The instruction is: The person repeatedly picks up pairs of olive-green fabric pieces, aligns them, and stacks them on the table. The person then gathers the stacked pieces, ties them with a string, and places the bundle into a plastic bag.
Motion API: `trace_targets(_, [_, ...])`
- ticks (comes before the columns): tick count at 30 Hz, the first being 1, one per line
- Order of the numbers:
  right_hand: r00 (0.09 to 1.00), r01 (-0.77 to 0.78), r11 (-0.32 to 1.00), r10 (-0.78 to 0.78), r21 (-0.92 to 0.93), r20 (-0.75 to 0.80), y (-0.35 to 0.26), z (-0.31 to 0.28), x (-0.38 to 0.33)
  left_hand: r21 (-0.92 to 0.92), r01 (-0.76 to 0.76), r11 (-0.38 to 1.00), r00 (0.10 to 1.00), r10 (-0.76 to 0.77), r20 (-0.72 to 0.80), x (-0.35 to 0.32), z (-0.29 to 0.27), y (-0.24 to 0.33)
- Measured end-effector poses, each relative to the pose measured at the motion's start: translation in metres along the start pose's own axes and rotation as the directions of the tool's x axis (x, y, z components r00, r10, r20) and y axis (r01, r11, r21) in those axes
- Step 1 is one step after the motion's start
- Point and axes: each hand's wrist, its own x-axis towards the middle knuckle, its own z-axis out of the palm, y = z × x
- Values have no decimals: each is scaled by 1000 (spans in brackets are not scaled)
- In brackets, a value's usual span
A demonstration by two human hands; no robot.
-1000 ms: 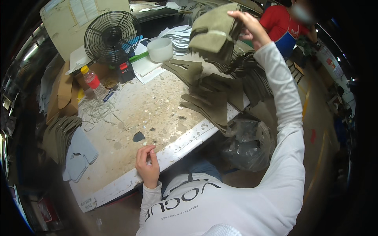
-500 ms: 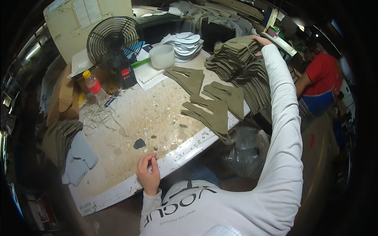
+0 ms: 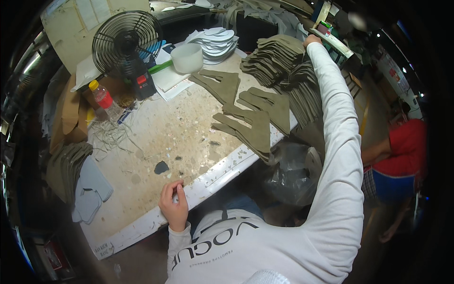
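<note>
My left hand rests at the table's near edge, its fingers curled in toward the thumb. Whatever it may hold is too small to make out. Stretched far forward, my right hand is beside the far end of a tall stack of olive-green fabric pieces, close to a pale ledge. Its fingers are mostly hidden. Between my hands lie a few cut olive pieces with slits: one at the back, one at the right and one nearest me.
A black fan, bottle, translucent bowl and white cut-out stack line the back. Loose cords and grey-and-olive pieces lie left. A plastic bag hangs off the right edge. Another person in red is at right.
My right hand has moved off the top of the olive stack to just beyond it, by the ledge. The left hand stays at the table edge. The person in red appears lower in view.
</note>
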Motion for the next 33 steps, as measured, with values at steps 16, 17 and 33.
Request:
trace_targets(16, [810, 502, 557, -571, 662, -133, 29, -112, -306, 53, -25, 998, 999, 24, 28, 1, 5, 2])
trace_targets(17, [701, 599, 435, -690, 672, -177, 35, -102, -329, 67, -26, 997, 999, 23, 47, 2, 6, 5])
trace_targets(33, [645, 316, 949, -227, 16, 729, 246, 188, -499, 302, -511, 805, 794, 306, 525, -9, 63, 23])
